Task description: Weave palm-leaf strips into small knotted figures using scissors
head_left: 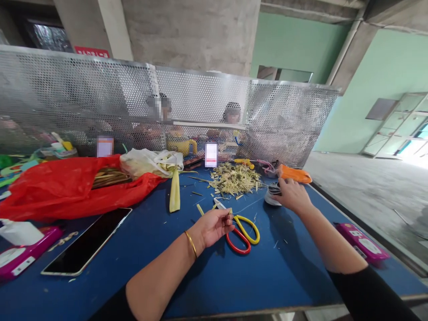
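Observation:
My left hand (216,226), with a gold bangle at the wrist, is closed in a pinch on a small pale yellow husk strip. A thin thread (250,206) runs from its fingertips to a grey-and-black spool of thread (272,195). Fingers of my right hand (294,194) are bent over the spool's top and right side; the fingertips are partly hidden. Under my left hand lie scissors (256,235) with one red and one yellow handle, blades pointing away. Beyond the hands is a heap of dried, cut husk pieces (236,179).
A red plastic bag (67,183), a white bag (150,161), a husk piece (174,191) and a phone (88,243) lie left on the blue table (143,285). Purple boxes stand left and right (363,243). An orange packet (296,174) lies near a perforated metal screen (203,96); people sit behind.

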